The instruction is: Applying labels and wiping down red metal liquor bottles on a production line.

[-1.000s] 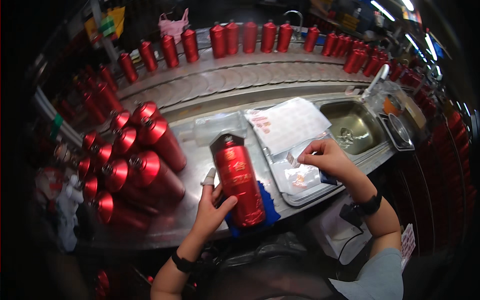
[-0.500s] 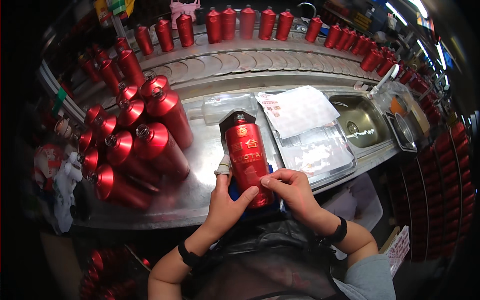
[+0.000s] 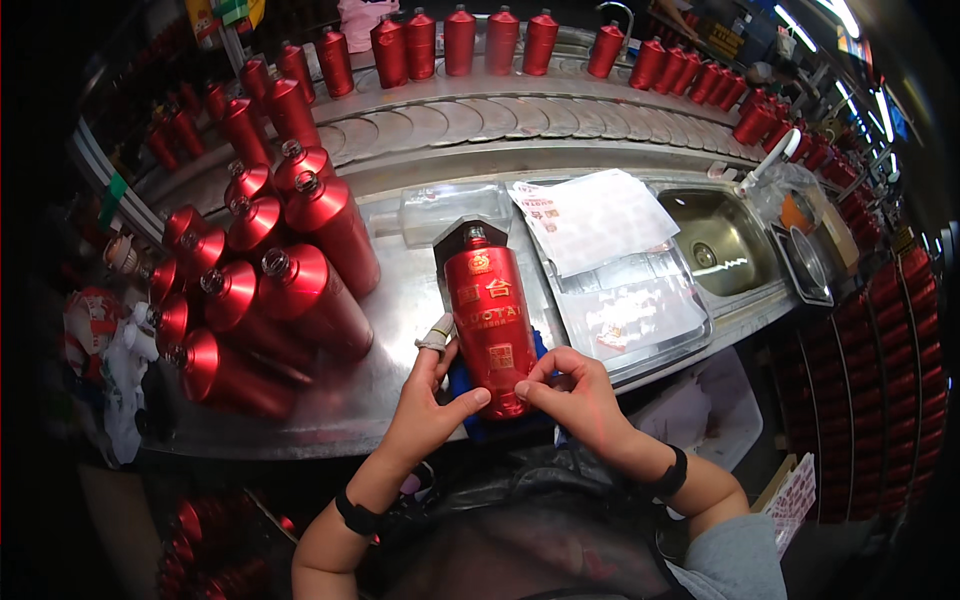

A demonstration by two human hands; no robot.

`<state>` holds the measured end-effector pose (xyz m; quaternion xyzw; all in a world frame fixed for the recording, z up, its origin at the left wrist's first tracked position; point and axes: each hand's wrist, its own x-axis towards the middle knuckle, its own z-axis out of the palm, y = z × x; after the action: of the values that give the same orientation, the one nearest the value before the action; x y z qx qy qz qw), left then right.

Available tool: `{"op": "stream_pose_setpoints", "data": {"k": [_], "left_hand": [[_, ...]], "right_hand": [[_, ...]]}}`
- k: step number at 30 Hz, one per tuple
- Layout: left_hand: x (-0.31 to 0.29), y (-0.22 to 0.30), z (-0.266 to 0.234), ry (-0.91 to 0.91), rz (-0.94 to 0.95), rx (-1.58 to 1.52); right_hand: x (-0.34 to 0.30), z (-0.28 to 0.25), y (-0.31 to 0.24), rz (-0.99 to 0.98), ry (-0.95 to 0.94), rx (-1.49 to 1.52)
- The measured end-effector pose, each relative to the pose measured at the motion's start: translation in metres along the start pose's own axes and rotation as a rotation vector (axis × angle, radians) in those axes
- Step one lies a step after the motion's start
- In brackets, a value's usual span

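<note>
A red bottle (image 3: 485,290) with gold characters and a square gold emblem low on its front lies tilted back in a dark angular holder (image 3: 444,262). My left hand (image 3: 428,405) is closed round its lower left side, thumb at the front edge; one finger wears a whitish wrap (image 3: 436,333). At the lower right of the bottle, my right hand (image 3: 575,400) pinches thumb and forefinger together against the surface. Whatever lies between those fingertips is too small to make out. Blue cloth (image 3: 462,380) shows beneath the bottle.
Several plain red bottles (image 3: 315,300) stand crowded on the steel table at left. To the right, printed white sheets (image 3: 595,225) lie on a tray (image 3: 655,345), beside a sink (image 3: 722,245). A clear container (image 3: 455,210) lies behind the holder. Beyond runs a plated conveyor (image 3: 500,120) with red bottles.
My right hand has slid down the bottle's front toward its base, and the square gold emblem now shows plainly. My left thumb has shifted slightly left. Bottles on the far conveyor have moved left.
</note>
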<state>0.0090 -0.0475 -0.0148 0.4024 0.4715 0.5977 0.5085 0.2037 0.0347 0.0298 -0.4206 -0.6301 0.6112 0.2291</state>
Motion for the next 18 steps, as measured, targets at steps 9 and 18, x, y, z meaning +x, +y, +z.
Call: {"op": "stream_pose_setpoints", "data": {"k": [9, 18], "left_hand": [[0.003, -0.003, 0.013, 0.049, 0.020, 0.133], [0.000, 0.005, 0.015, 0.057, 0.036, 0.191]], "right_hand": [[0.009, 0.000, 0.008, -0.021, 0.035, 0.062], [0.012, -0.006, 0.005, 0.026, -0.063, 0.098]]}}
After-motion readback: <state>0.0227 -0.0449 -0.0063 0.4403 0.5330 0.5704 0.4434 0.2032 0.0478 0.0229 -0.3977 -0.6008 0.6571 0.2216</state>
